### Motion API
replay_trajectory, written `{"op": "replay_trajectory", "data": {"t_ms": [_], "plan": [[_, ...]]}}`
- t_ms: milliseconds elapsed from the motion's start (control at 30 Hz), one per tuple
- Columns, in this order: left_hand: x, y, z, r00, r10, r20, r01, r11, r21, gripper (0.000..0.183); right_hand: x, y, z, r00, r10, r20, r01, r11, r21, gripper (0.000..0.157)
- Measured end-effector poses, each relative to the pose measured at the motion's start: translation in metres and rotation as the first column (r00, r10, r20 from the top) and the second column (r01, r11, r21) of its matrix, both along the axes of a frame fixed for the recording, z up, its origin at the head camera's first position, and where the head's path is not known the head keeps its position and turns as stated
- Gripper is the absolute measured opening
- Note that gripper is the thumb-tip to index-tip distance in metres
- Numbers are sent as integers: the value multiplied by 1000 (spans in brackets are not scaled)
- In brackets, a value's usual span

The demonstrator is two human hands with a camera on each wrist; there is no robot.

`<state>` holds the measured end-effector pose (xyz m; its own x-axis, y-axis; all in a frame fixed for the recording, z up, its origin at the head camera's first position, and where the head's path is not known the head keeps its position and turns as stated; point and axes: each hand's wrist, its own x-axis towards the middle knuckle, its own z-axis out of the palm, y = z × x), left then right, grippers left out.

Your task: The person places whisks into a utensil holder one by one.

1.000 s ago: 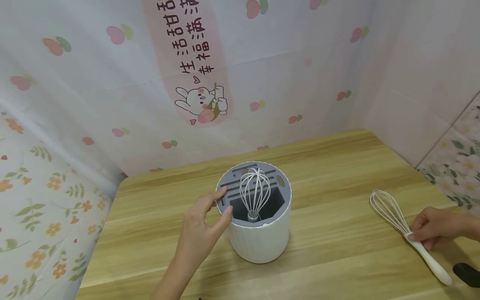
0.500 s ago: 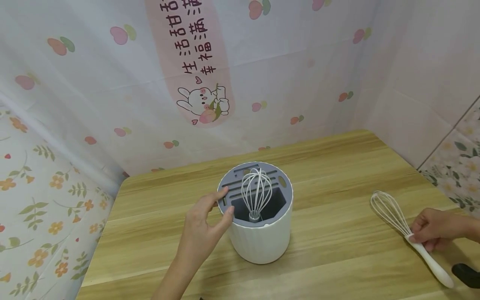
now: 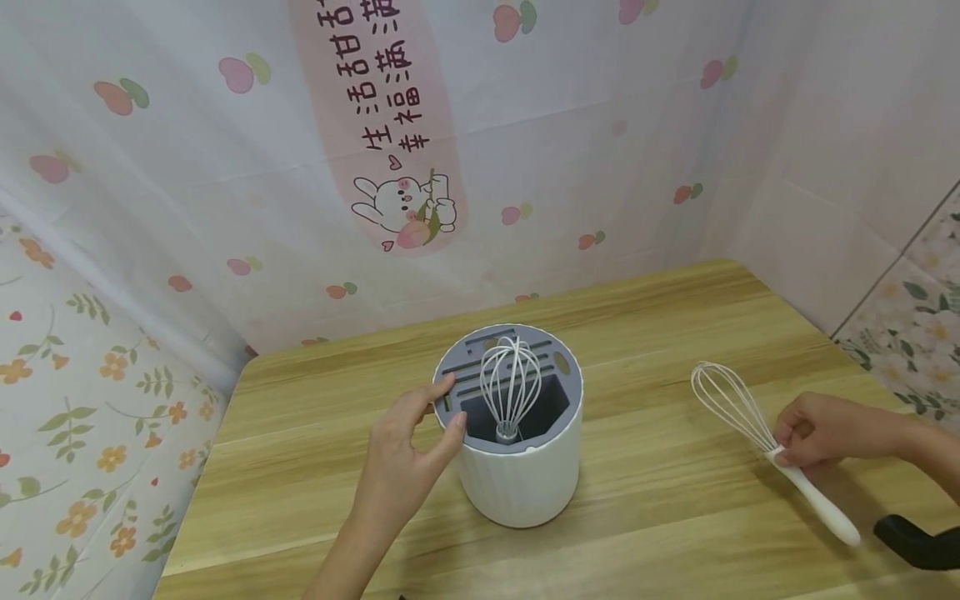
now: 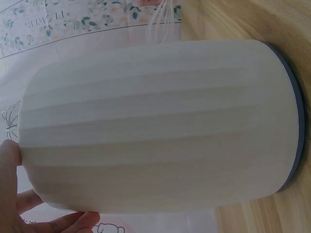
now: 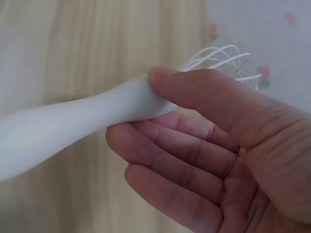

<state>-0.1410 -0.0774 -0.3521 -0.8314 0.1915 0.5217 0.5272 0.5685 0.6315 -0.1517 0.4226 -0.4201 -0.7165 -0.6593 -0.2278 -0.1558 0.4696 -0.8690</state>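
A white ribbed utensil holder (image 3: pixel 517 483) with a grey slotted top stands upright on the table. One whisk (image 3: pixel 512 383) sits in its large front opening, wires up. My left hand (image 3: pixel 408 446) grips the holder's left rim; in the left wrist view, the fingers (image 4: pixel 58 221) lie against its wall. At the right, my right hand (image 3: pixel 840 429) pinches a second white whisk (image 3: pixel 813 500) near the top of its handle. In the right wrist view, the thumb (image 5: pixel 194 87) is over the whisk handle (image 5: pixel 73 121) and the fingers are beneath it.
A black curved handle-like object (image 3: pixel 918 546) lies at the right edge of view, its rest cut off. Around the wooden table (image 3: pixel 315 433) hang printed curtains (image 3: pixel 562 167) at the back and sides.
My right hand has moved left and slightly back with the second whisk, nearer the holder. The left hand and the holder have stayed in place.
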Motion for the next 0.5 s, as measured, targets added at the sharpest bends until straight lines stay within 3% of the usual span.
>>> {"op": "replay_trajectory", "data": {"t_ms": [200,500], "plan": [[0,0,0,1000,-3,9,3,1000,2,39,-2,-27,32,994,20,-106,-8,993,114,4],[0,-1,0,1000,-11,5,11,1000,9,38,0,-81,77,955,61,-291,17,967,256,12]]}}
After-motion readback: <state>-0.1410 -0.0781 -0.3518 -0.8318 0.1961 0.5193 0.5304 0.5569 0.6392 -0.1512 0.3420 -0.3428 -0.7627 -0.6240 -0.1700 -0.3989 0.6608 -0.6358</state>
